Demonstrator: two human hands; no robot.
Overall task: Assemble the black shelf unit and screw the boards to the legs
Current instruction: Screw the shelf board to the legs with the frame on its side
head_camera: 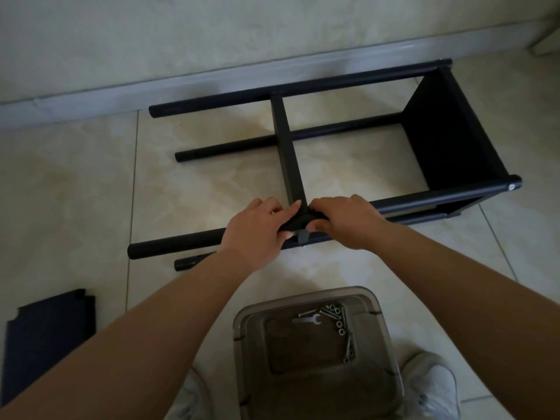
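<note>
The black shelf unit lies on its side on the tiled floor, its round legs (303, 86) running left to right. One board (448, 140) is fixed at the right end. A second board (286, 147) stands edge-on near the middle. My left hand (257, 228) and my right hand (342, 221) both grip the near upper leg where that middle board meets it, thumbs underneath. The joint itself is mostly hidden by my fingers. A screw head (512, 187) shows at the leg's right end.
A clear plastic box (242, 322) by my feet holds several screws (339, 319) and a small flat wrench (309, 319). A loose black board (48, 338) lies on the floor at the lower left. The wall's skirting (151, 86) runs behind the unit. My white shoes (436, 386) flank the box.
</note>
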